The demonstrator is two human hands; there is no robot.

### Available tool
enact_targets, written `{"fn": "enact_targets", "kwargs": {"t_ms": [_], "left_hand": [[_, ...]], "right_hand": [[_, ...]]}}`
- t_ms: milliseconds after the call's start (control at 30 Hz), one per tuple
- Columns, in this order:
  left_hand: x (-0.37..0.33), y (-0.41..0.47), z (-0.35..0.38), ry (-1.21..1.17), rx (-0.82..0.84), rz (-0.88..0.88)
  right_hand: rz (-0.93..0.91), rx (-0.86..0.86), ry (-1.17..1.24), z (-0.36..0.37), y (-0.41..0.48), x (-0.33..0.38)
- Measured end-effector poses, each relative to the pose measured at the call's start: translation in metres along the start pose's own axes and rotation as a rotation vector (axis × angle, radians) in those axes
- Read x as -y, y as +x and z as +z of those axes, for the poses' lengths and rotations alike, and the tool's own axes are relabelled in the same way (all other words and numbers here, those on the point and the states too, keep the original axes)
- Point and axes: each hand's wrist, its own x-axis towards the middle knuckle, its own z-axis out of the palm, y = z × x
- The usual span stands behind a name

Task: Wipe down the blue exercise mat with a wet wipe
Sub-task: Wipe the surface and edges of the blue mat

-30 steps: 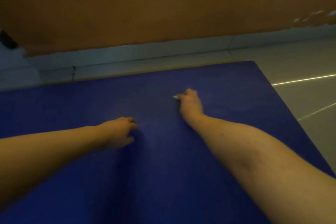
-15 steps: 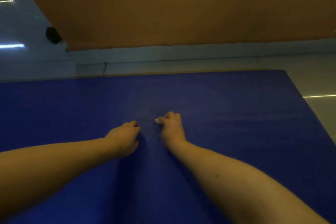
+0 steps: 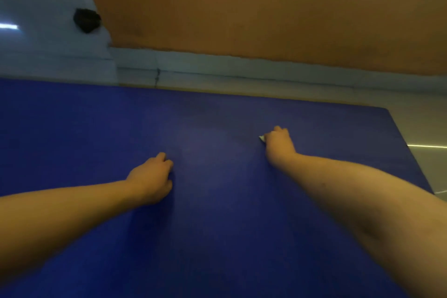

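Head view, dim light. The blue exercise mat [image 3: 217, 237] is laid flat on a tiled floor [image 3: 423, 128] and fills the lower part of the view. Its far edge runs just short of a pale skirting [image 3: 242, 68] below an orange wall [image 3: 266, 7]. The far right corner of the mat is seen at upper right, with bare floor beyond.

The wet wipe [image 3: 261, 138] is seen only as a small white corner protruding at the left side of the right hand [image 3: 278, 146]; the rest is covered by the hand. The wipe is held down on the mat surface, right of centre and toward the far edge. The fingers of the right hand are curled over the wipe and grip it against the mat, with the arm extended forward.

The left hand [image 3: 152, 176] is placed on the mat left of centre, nearer to the person than the right hand and well apart from the wipe. Its fingers are curled under, knuckles up, and nothing is seen held in it.

A dark object [image 3: 86, 19] is noted at upper left, on the pale surface beside the orange wall. Its kind cannot be told.
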Motion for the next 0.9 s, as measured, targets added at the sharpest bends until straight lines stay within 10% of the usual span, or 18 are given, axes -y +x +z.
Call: {"fn": "enact_targets", "kwargs": {"t_ms": [133, 500, 767, 900], "left_hand": [[-0.004, 0.003, 0.002, -0.01, -0.019, 0.037], [0.009, -0.021, 0.016, 0.051, -0.032, 0.123], [0.047, -0.066, 0.025, 0.033, 0.054, 0.136], [0.076, -0.083, 0.027, -0.003, 0.058, 0.09]], "right_hand": [[0.041, -0.129, 0.292, 0.031, -0.042, 0.065], [-0.809, 0.046, 0.391, 0.102, -0.152, 0.121], [-0.085, -0.172, 0.39, 0.058, -0.038, 0.103], [-0.055, -0.164, 0.439, 0.058, -0.037, 0.161]]}}
